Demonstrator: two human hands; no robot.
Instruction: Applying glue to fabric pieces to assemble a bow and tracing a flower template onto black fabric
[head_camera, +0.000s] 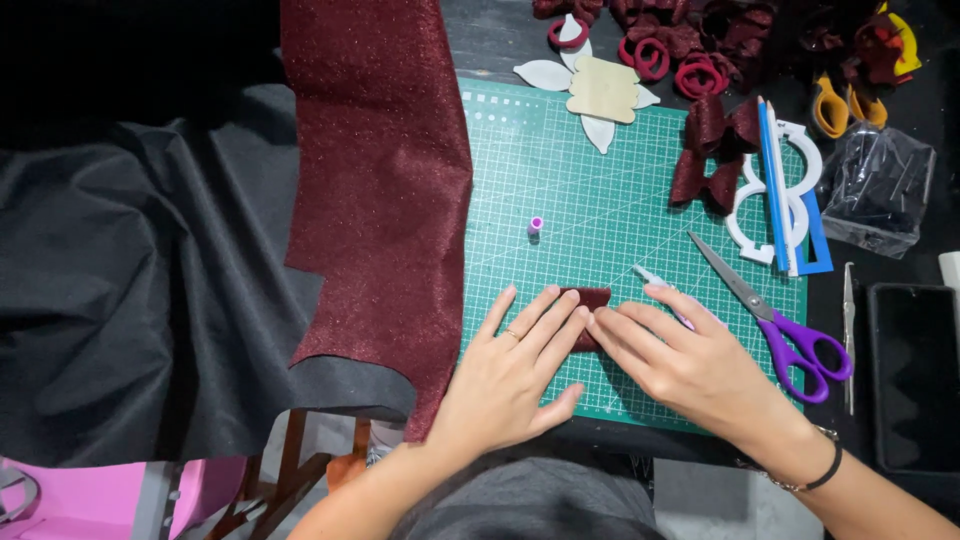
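Note:
My left hand (510, 375) lies flat on the green cutting mat (600, 200), its fingertips pressing on a small dark red glitter piece (588, 300). From the right, my right hand (680, 360) presses the same piece with its fingertips. A thin pen-like tool (645, 275) sticks out from under my right hand. Neither hand grips the piece; both rest on it with fingers spread.
A large dark red glitter sheet (385, 190) hangs over the mat's left edge onto black fabric (140, 280). Purple-handled scissors (775, 320), a small purple cap (536, 225), white templates (775, 200), a wooden shape (603, 90), finished red bows (715, 150) and a phone (915, 375) lie around.

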